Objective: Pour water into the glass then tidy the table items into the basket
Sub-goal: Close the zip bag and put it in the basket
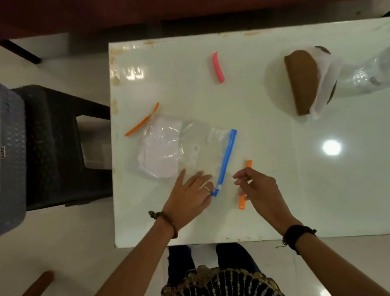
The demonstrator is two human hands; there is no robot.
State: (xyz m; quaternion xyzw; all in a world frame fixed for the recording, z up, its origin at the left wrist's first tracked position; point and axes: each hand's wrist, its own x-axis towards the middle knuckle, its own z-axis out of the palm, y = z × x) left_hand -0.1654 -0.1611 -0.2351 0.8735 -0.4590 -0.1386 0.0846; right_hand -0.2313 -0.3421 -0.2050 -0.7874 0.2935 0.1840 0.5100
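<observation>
Pinning the clear zip bag (189,146) flat, the left hand (188,195) lies spread on the near corner of the plastic, fingers straight, its ring finger touching the end of the blue seal strip (227,161); I judge this steadies the bag while the other hand works. Just right of that strip, the right hand (256,187) curls over an orange clip (244,186), fingertips seeming to pinch it near its middle, so that only the clip's two ends show beyond the hand. Probably the clip is being lifted for tidying. Beyond the left fingers, inside the bag, sits a pale flat bundle; what it is I cannot tell. Further off lie a second orange clip (143,120), touching the bag's far corner, and a pink clip (218,67), well apart.

Far to the right of both hands a brown wedge with white wrapping (306,81) rests beside a clear bottle (371,71), which the frame edge cuts off; whether it holds water is unclear. No glass is plainly visible. Well left of the table (288,198), on a dark chair, the grey basket (5,152) is half out of frame, its contents indistinct
</observation>
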